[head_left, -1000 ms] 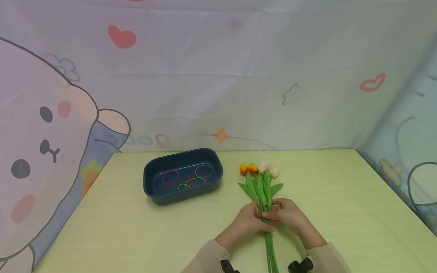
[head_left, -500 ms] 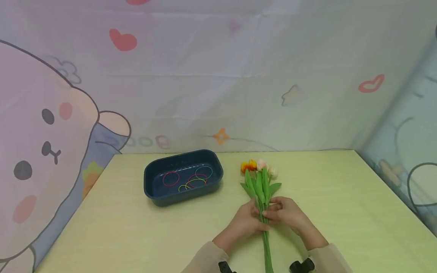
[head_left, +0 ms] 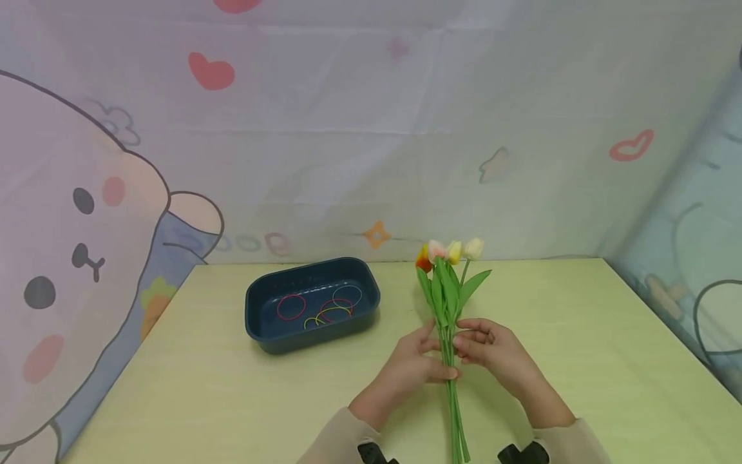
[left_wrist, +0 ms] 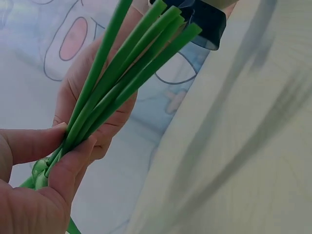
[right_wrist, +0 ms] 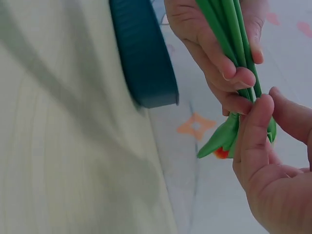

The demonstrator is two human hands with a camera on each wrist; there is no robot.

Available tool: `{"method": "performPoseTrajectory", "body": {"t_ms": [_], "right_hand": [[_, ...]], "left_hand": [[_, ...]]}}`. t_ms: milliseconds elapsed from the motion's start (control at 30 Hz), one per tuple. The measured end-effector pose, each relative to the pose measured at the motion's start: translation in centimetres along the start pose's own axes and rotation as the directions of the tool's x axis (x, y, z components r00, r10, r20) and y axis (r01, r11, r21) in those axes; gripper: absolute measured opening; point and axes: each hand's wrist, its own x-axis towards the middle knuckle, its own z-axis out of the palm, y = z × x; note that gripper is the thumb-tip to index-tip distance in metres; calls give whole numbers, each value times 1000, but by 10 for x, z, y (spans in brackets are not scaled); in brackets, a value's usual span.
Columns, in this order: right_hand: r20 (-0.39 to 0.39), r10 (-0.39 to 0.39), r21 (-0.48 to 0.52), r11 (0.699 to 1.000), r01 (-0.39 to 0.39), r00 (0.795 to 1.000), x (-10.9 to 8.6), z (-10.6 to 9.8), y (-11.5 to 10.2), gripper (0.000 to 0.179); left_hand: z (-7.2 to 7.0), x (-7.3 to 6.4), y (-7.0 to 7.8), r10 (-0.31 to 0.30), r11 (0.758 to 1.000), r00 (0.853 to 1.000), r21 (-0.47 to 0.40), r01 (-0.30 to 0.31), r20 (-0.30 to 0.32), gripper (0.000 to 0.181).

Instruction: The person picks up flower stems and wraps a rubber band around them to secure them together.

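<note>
A bunch of artificial tulips (head_left: 446, 290) with pink, cream, yellow and orange-red heads and green leaves is held over the table, heads pointing away. My left hand (head_left: 410, 366) grips the stems just under the leaves; in the left wrist view its thumb and finger pinch the green stems (left_wrist: 117, 83), whose cut ends fan out. Against the other side of the stems is my right hand (head_left: 493, 351), thumb and index tips brought close together. In the right wrist view those fingertips (right_wrist: 265, 102) meet right at the stems' edge; I cannot tell what is between them.
A dark blue tray (head_left: 255, 332) stands to the left near the back of the pale yellow table (head_left: 243, 412). Several thin rubber bands (head_left: 291, 307), red, yellow and green, lie in it. Behind the table hangs a printed cloth backdrop (head_left: 324, 161).
The tulips have been lifted and tipped up, their heads now higher against the backdrop and more spread. Both hands have moved up slightly with them, and the right hand has shifted a little to the right.
</note>
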Motion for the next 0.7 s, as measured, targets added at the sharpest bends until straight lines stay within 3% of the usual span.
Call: {"method": "performPoseTrajectory", "body": {"t_ms": [200,333,500,700], "right_hand": [[98,-1,87,996,-8,995,-4,1,-9,55],[210,-6,128,992,-21,978,-3,-1,-7,39],[375,-61,215,976,-23,925,-2,-5,-1,16],[495,-143,302,953,-15,857,-2,-6,5,22]], "left_hand": [[0,-9,10,6,999,999,52,-7,33,91],[-1,-15,12,-4,993,997,122,-6,83,92],[-4,-24,13,-26,981,987,192,-4,156,90],[-5,-30,15,-32,970,979,242,-18,201,91]]}}
